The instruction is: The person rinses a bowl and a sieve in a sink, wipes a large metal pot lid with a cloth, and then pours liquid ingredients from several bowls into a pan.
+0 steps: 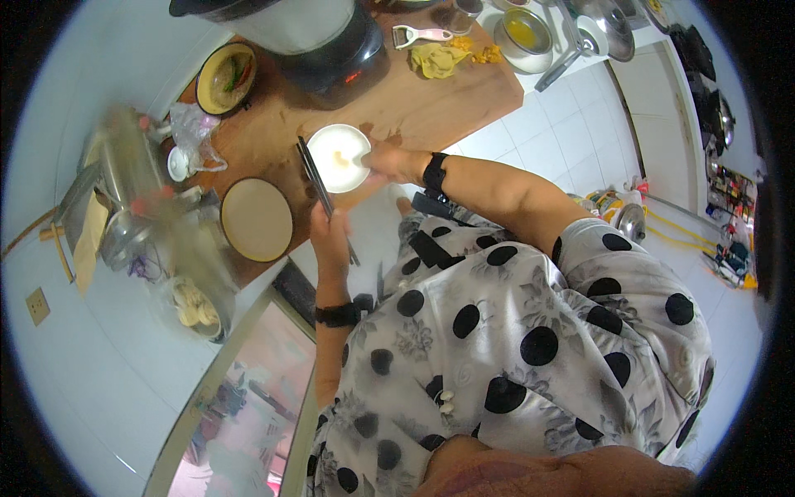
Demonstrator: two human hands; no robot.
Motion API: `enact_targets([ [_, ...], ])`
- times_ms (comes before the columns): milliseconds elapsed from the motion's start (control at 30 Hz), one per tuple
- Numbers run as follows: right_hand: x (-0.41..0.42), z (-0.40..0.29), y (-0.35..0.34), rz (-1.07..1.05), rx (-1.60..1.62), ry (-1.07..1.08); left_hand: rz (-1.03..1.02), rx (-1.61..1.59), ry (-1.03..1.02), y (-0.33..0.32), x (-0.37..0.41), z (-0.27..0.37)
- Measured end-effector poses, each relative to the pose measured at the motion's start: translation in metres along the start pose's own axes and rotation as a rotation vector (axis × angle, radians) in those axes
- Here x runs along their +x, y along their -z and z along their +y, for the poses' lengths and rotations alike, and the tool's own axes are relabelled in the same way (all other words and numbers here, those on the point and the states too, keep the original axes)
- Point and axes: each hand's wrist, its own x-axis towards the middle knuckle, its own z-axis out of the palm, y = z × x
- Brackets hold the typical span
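Observation:
My left hand [331, 230] is closed around a pair of dark chopsticks [320, 180], which slant up along the left side of a small white bowl [338, 177]. My right hand [384, 161] grips that bowl by its right rim, near the front edge of the wooden counter. Inside the bowl is a small yellowish patch; whether it is food or liquid I cannot tell. Left of the chopsticks, a round beige dish or lid with a dark rim [256, 219] lies at the counter's edge.
A dark-based appliance [335, 62] stands on the wooden counter [273, 143]. Around it are a yellow bowl with peppers [227, 79], a peeler [422, 36], yellow peelings [438, 60] and a plastic bag [192, 133]. A metal bowl with yellow liquid [525, 31] is at the upper right.

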Motion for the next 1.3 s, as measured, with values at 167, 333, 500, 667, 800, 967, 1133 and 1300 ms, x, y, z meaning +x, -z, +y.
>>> enact_targets([
  [167, -0.027, -0.006, 0.010, -0.031, 0.056, 0.025, -0.133, -0.068, 0.061, 0.004, 0.006, -0.003],
  [333, -0.069, -0.020, 0.041, 0.064, 0.119, 0.027, -0.324, -0.025, 0.055, -0.014, 0.018, -0.009],
  [500, -0.085, -0.028, 0.088, 0.094, 0.180, 0.076, -0.450, 0.127, 0.040, -0.053, 0.030, 0.015],
  [667, -0.112, -0.048, 0.097, 0.120, 0.245, 0.047, -0.499, 0.256, 0.026, -0.078, 0.042, 0.046],
  [800, -0.128, -0.055, 0.093, 0.081, 0.277, 0.068, -0.516, 0.139, 0.056, -0.084, 0.038, 0.066],
  [967, -0.118, -0.032, 0.076, 0.080, 0.173, 0.031, -0.585, 0.333, 0.049, -0.037, 0.043, 0.071],
  [1133, -0.121, -0.078, 0.047, 0.096, 0.179, 0.056, -0.618, 0.232, 0.005, -0.030, 0.065, 0.100],
  [1300, -0.128, -0.075, 0.062, 0.165, 0.270, 0.151, -0.677, 0.289, -0.171, -0.052, 0.087, 0.104],
])
